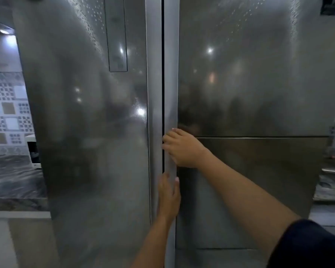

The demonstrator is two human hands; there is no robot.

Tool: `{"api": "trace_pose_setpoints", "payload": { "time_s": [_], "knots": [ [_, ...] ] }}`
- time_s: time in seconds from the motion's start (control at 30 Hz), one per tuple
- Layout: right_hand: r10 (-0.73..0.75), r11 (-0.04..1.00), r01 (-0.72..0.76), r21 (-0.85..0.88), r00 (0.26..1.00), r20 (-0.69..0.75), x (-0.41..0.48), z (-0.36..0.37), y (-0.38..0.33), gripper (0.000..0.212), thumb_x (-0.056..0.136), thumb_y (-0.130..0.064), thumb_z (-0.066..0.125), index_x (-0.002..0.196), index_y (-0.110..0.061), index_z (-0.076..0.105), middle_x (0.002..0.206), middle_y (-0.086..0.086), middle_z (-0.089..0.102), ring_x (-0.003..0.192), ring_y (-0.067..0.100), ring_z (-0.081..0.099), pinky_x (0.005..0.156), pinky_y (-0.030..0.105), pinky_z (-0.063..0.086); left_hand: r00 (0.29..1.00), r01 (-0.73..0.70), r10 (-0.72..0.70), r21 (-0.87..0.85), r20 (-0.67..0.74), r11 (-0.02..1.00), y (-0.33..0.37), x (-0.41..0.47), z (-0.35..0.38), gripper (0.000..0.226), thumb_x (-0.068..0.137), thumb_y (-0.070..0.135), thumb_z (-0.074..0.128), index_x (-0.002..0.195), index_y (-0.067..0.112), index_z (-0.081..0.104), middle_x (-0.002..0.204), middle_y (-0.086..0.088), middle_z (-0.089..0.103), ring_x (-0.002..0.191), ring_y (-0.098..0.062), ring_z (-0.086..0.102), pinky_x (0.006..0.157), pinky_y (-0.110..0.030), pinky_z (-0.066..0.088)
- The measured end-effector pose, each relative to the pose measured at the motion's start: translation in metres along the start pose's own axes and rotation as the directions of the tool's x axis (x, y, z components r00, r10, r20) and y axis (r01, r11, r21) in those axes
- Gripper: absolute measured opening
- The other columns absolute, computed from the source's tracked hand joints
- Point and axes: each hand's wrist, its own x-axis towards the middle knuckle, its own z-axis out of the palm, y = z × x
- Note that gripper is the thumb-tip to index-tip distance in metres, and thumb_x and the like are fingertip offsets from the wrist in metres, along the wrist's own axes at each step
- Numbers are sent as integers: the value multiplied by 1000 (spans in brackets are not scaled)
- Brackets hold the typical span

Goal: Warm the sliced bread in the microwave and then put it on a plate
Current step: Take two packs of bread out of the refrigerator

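The right hand [182, 147] had its fingers curled round the long handle [170, 93] of the fridge door [249, 84], with the tips tucked into the dark gap. Just below those fingers, the left hand [168, 196] held the same handle, fingers nearly straight and thumb on the other side. No bread showed; it was probably behind the door. The door looked big, heavy and smooth, so that edge was the best place to pull.
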Motion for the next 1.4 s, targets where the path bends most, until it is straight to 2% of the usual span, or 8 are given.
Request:
{"api": "trace_pose_setpoints", "payload": {
  "time_s": [0.1, 0.23, 0.33, 0.43, 0.8, 0.97, 1.23, 1.4],
  "knots": [
    [76, 992, -76, -101, 997, -7, 5, 26, 1, 28, 58, -28, 76, 81, -12, 74, 92, 10, 71, 95, 29, 66, 96, 46, 49, 998, 32, -31, -13, 59, 999, -18, 4, 8, 17, 99, 30, 37, 111, 20, 44, 99, 5, 44, 97, -14, 49, 82, -18, 41],
    [89, 977, -69, -203, 992, 89, 7, 44, -6, 29, 66, -34, 59, 77, -13, 76, 88, 9, 73, 96, 26, 67, 104, 47, 43, 984, 102, -94, -40, 154, 994, -34, 9, 12, 18, 100, 29, 34, 105, 23, 49, 90, 12, 50, 83, 3, 50, 72, -13, 39],
    [100, 967, -56, -250, 981, 168, 16, 42, -13, 51, 82, -28, 28, 104, -10, 71, 112, 11, 69, 115, 25, 58, 115, 42, 27, 982, 104, -105, 15, 155, 994, -41, 15, 16, 18, 100, 28, 34, 87, 29, 47, 77, 13, 48, 71, -3, 48, 64, -19, 34],
    [142, 954, -88, -288, 974, 174, 19, 48, -18, 52, 91, -23, 23, 133, -2, 46, 142, 16, 44, 137, 29, 32, 120, 39, 7, 984, 128, -131, 35, 123, 991, -44, 18, 18, 21, 100, 29, 36, 99, 14, 50, 78, 7, 49, 72, -9, 48, 67, -26, 36],
    [206, 945, -150, -291, 964, 171, 10, 51, -33, 50, 96, -24, 24, 137, 0, 38, 145, 16, 38, 141, 29, 24, 119, 38, 3, 973, 190, -191, 21, 129, 982, -34, 4, 13, 19, 100, 29, 38, 90, 15, 47, 67, 8, 45, 60, -3, 41, 50, -14, 32],
    [205, 962, -207, -177, 978, -29, -20, 35, -43, 58, 69, -23, 20, 76, -13, 77, 83, 1, 74, 93, 17, 68, 99, 29, 48, 984, 155, -156, 15, 90, 988, -22, -29, 12, 18, 98, 28, 43, 88, 16, 51, 73, 3, 53, 66, -10, 48, 61, -23, 36],
    [134, 987, -138, -85, 990, -49, -106, -16, -59, 44, 66, -27, 35, 80, -13, 75, 87, 2, 73, 93, 19, 67, 105, 34, 41, 996, 87, -87, -16, 3, 996, 21, -120, 13, 15, 92, 25, 56, 103, 16, 63, 88, 9, 62, 82, -6, 60, 72, -15, 44],
    [148, 987, -156, -46, 979, -140, -173, -49, -67, 46, 68, -29, 33, 79, -12, 75, 83, 5, 73, 86, 22, 68, 101, 34, 38, 947, -105, 136, 121, -290, 987, 58, -162, 8, 32, 94, 33, 46, 116, 13, 57, 112, 6, 49, 104, -9, 51, 92, -22, 42]
  ]
}}
